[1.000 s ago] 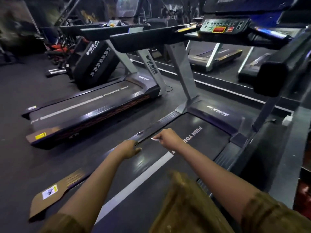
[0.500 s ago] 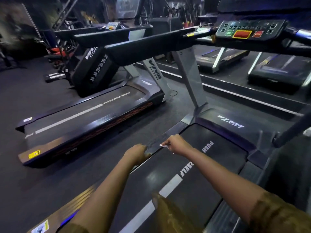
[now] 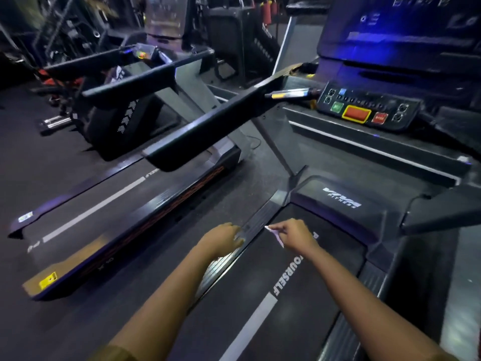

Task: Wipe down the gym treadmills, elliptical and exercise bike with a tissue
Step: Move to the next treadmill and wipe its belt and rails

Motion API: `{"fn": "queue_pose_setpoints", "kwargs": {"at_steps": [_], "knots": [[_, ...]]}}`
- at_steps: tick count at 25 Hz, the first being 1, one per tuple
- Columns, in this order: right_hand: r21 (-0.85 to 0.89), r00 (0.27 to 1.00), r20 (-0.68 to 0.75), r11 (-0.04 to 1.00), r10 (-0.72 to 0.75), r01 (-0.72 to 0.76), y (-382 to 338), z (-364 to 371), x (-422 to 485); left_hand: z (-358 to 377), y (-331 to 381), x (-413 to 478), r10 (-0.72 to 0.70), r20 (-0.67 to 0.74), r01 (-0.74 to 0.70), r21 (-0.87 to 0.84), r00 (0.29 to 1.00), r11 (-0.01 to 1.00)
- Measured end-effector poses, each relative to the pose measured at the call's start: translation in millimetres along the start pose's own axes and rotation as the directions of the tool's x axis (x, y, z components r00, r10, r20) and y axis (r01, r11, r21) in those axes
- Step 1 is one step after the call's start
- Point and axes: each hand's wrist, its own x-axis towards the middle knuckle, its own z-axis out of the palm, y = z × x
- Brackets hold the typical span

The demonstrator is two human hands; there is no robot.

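Observation:
I am over a black treadmill, above its belt (image 3: 260, 287), which bears a white stripe and white lettering. My left hand (image 3: 223, 239) rests on the ribbed left side rail (image 3: 256, 222), back of the hand up, bent fingertips pressing on it. What lies under that palm is hidden. My right hand (image 3: 295, 237) hovers over the belt just right of the rail and pinches a small white tissue (image 3: 273, 233). The motor cover (image 3: 343, 204) lies ahead of both hands. The console (image 3: 367, 110), with red and green buttons, is at the upper right.
The black left handrail (image 3: 216, 126) slants overhead from the console. A second treadmill (image 3: 104, 217) runs parallel on the left across a strip of dark floor (image 3: 65, 321). More gym machines (image 3: 114, 118) stand behind it. A lit screen (image 3: 406, 24) tops the console.
My view and both hands have moved forward along the treadmill toward the motor cover. The left hand has slid up the side rail, and the right hand keeps the tissue beside it.

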Motion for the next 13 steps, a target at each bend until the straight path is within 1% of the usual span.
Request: {"fn": "queue_pose_setpoints", "kwargs": {"at_steps": [2, 4, 7, 10, 13], "knots": [[0.021, 0.994, -0.11, 1.0, 0.018, -0.016, 1, -33, 12, -31, 11, 26, 0.068, -0.024, -0.068, 0.019, 0.997, 0.998], [-0.003, 0.98, -0.196, 0.999, 0.037, -0.038, 2, -62, 23, -56, 20, 54, 0.121, -0.037, -0.12, 0.036, 0.992, 0.992], [0.01, 0.943, -0.324, 0.997, 0.075, -0.076, 6, -104, 47, -97, 38, 103, 0.261, -0.078, -0.256, 0.066, 0.962, 0.964], [0.06, 0.866, -0.486, 0.993, 0.117, -0.1, 2, -150, 79, -142, 53, 152, 0.389, -0.118, -0.379, 0.098, 0.914, 0.92], [0.029, 0.781, -0.614, 0.992, 0.116, -0.125, -5, -194, 105, -181, 67, 200, 0.479, -0.166, -0.465, 0.118, 0.862, 0.878]]}}
